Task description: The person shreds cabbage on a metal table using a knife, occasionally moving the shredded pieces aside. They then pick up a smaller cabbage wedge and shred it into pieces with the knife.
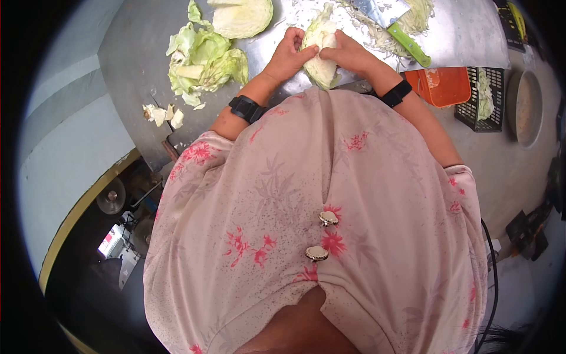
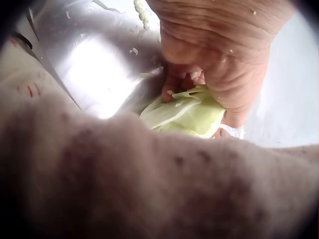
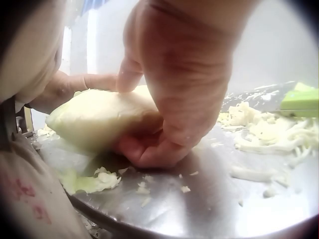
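A pale green cabbage piece (image 1: 321,64) is held between both hands at the near edge of the metal surface. My left hand (image 1: 289,57) grips its left side, thumb on top; in the left wrist view the left hand (image 2: 217,64) has its fingers curled round the leafy piece (image 2: 189,115). On the other side my right hand (image 1: 355,55) grips it, thumb on top. In the right wrist view the right hand (image 3: 174,89) has fingers curled under the cabbage piece (image 3: 99,119), which is slightly raised on that side.
Right of the hands lie a green-handled knife (image 1: 408,43) and shredded cabbage (image 1: 420,16). Loose leaves (image 1: 203,65), a cut cabbage half (image 1: 243,16) and stem chunks (image 1: 159,115) are at left. An orange basket (image 1: 439,87), black crate (image 1: 464,112) and round pan (image 1: 525,109) stand at right.
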`<state>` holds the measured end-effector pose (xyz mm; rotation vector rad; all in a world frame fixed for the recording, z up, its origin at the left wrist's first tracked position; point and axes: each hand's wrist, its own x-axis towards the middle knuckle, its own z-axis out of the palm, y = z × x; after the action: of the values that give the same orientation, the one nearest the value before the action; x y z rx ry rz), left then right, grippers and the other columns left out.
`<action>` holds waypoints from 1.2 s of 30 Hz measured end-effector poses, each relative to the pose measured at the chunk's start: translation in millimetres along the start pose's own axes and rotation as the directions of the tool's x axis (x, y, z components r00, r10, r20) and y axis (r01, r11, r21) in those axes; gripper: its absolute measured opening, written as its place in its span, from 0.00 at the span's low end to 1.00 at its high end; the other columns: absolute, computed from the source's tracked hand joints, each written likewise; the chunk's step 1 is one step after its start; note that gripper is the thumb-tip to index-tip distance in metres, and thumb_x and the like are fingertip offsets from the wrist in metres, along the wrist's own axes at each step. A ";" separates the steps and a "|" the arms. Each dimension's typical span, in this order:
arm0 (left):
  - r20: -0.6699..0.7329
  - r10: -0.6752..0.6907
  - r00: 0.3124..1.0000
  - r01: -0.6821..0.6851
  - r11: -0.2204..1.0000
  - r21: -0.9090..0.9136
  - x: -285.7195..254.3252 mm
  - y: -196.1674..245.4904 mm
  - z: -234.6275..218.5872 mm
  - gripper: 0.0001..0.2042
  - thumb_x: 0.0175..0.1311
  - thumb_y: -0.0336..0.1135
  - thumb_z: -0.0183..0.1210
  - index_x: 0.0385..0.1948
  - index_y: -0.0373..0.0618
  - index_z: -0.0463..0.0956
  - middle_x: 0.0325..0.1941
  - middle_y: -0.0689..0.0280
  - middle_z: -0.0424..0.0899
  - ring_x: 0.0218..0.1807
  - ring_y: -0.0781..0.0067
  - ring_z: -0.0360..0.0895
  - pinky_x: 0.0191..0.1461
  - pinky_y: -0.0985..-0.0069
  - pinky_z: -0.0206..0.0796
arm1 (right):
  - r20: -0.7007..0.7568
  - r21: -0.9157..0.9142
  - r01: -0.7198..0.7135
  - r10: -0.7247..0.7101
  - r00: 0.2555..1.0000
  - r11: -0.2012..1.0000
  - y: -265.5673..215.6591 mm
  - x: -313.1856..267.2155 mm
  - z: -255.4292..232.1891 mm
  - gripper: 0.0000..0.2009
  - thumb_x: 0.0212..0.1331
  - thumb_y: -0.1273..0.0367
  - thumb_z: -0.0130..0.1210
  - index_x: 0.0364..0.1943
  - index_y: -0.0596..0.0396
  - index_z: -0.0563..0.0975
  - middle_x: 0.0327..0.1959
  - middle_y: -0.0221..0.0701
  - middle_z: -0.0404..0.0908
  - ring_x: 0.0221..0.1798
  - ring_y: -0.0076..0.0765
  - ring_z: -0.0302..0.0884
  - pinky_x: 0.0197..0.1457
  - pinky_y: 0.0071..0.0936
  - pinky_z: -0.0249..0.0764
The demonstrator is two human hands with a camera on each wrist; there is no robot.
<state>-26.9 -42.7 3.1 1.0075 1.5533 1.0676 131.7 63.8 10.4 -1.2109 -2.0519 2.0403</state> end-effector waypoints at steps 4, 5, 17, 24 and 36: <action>0.003 -0.028 1.000 0.028 0.999 0.039 -1.5 3.1 0.5 0.15 0.61 0.30 0.61 0.44 0.43 0.63 0.42 0.68 0.74 0.46 0.83 0.69 0.52 0.82 0.64 | -0.052 -0.176 -0.022 0.014 0.999 0.984 -18.4 -8.0 0.3 0.42 0.44 0.53 0.66 0.53 0.79 0.64 0.48 0.56 0.77 0.52 0.46 0.79 0.53 0.31 0.75; 0.013 -0.022 1.000 0.021 0.998 0.059 -1.4 3.1 -0.4 0.15 0.61 0.30 0.61 0.44 0.43 0.63 0.42 0.68 0.74 0.46 0.82 0.69 0.52 0.82 0.64 | -0.047 -0.183 -0.027 0.019 0.999 0.983 -21.3 -9.7 -0.5 0.41 0.44 0.53 0.66 0.53 0.79 0.65 0.48 0.56 0.77 0.52 0.46 0.79 0.53 0.32 0.75; 0.058 -0.034 0.998 0.033 0.999 0.007 2.1 6.3 -3.8 0.20 0.56 0.35 0.65 0.43 0.43 0.63 0.40 0.68 0.70 0.43 0.79 0.66 0.50 0.79 0.63 | -0.004 -0.114 0.035 -0.036 0.999 0.993 -5.7 -6.0 -4.9 0.41 0.42 0.58 0.68 0.55 0.76 0.64 0.49 0.53 0.77 0.52 0.46 0.78 0.53 0.32 0.75; 0.018 -0.024 1.000 0.025 0.996 -0.087 1.2 0.0 -3.2 0.20 0.57 0.35 0.65 0.45 0.41 0.63 0.42 0.67 0.72 0.44 0.80 0.67 0.52 0.81 0.64 | 0.111 0.106 0.055 -0.067 0.992 0.993 -0.1 -13.6 -11.7 0.32 0.56 0.58 0.62 0.59 0.64 0.65 0.51 0.40 0.77 0.51 0.32 0.77 0.52 0.27 0.75; -0.001 0.004 1.000 -0.004 1.000 0.029 1.2 -1.0 -0.8 0.20 0.56 0.35 0.65 0.44 0.41 0.64 0.40 0.67 0.73 0.43 0.79 0.69 0.52 0.79 0.65 | -0.018 -0.025 -0.043 0.042 0.999 0.999 -6.7 -1.0 -6.0 0.31 0.51 0.59 0.61 0.53 0.73 0.69 0.44 0.46 0.79 0.43 0.36 0.81 0.40 0.28 0.78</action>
<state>-28.0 -42.0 1.9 1.0304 1.5719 1.0508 132.1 69.3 17.5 -1.2827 -2.0682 2.0201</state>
